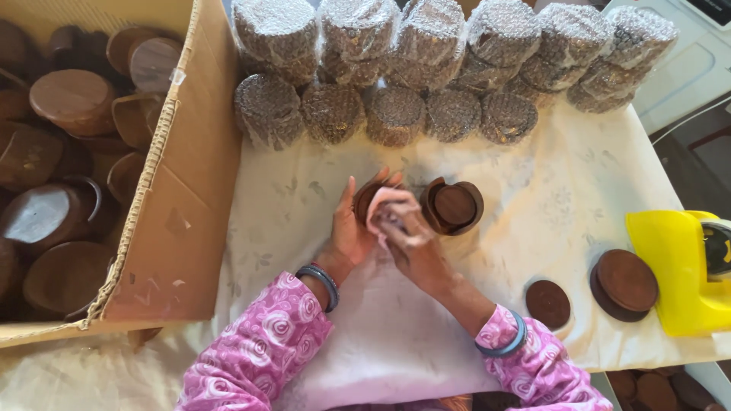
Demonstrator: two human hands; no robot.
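wooden disc (367,199): dark brown and round, held at the centre of the frame over the white cloth (548,198); only its upper-left edge showed, the rest was covered by both hands
left hand (352,232): cupped behind the disc, fingers spread along its rim and holding it
right hand (400,228): laid across the disc's face, fingers curled over it; what lay under the fingertips could not be made out
wooden holder (453,205): brown, round, open-sided, just right of the hands, with discs stacked inside; their count was unclear
loose discs (623,281): a small stack and a single one (547,304) lay at lower right
yellow tape dispenser (685,266): cut off by the right edge
cardboard box (190,167): at left, cut off by the frame, filled with brown wooden pieces in shadow
bubble-wrapped bundles (396,114): ranged along the top; their contents were blurred by the wrap
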